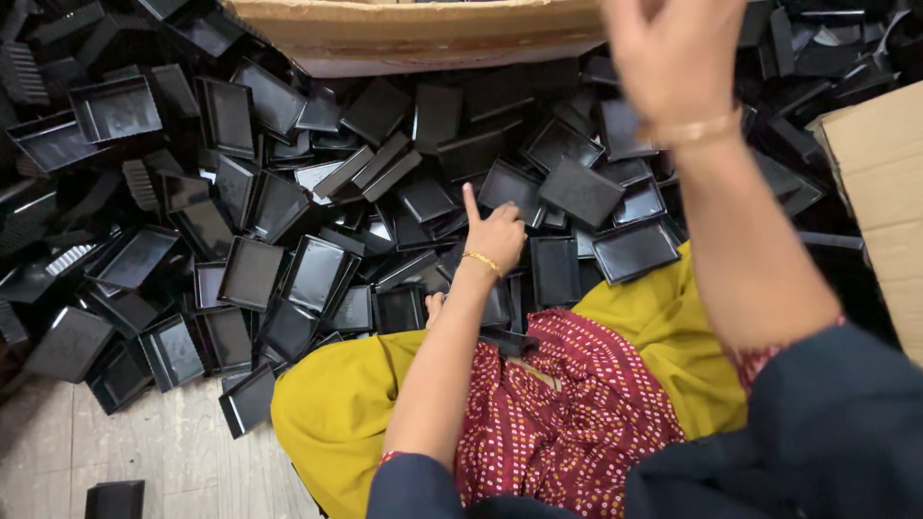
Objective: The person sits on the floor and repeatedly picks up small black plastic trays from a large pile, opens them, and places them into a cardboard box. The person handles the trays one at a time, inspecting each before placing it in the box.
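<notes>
A big heap of black trays covers the floor ahead. The right hand is raised above it, fingers loosely spread, holding nothing. The left hand rests low on the trays, mostly curled, one finger pointing up, gripping nothing visible.

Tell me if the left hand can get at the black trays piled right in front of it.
Probably yes: the left hand already rests low among the black trays, one finger raised, with nothing covering them. The right hand is lifted well clear.
</notes>
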`<state>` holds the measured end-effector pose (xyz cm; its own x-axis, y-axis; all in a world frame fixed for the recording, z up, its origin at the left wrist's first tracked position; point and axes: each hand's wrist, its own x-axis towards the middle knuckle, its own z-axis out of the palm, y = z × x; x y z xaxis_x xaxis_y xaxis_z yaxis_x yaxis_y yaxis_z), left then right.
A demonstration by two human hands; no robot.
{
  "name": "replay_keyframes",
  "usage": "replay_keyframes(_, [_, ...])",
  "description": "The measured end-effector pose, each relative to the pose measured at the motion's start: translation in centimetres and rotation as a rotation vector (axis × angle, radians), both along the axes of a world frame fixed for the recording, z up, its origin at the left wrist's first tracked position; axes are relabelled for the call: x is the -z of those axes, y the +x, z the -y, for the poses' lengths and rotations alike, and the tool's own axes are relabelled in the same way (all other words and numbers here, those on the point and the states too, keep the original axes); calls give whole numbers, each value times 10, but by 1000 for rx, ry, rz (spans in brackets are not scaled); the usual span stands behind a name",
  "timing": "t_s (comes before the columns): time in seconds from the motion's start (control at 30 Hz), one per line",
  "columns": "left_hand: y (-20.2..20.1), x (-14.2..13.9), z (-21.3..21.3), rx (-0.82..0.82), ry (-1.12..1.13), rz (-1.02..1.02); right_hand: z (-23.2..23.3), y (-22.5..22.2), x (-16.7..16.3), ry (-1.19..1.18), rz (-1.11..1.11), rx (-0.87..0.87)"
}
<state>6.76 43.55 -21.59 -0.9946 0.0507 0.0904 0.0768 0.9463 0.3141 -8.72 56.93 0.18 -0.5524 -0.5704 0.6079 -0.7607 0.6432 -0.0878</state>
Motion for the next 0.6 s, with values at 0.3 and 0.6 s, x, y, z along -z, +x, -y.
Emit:
replay_keyframes(0.3, [74, -23, 28, -385, 1342, -310, -25, 133, 195, 495, 867, 294])
replay_keyframes(0.6, [89, 5, 15, -481, 2408, -268, -33, 135, 195, -453, 891, 54])
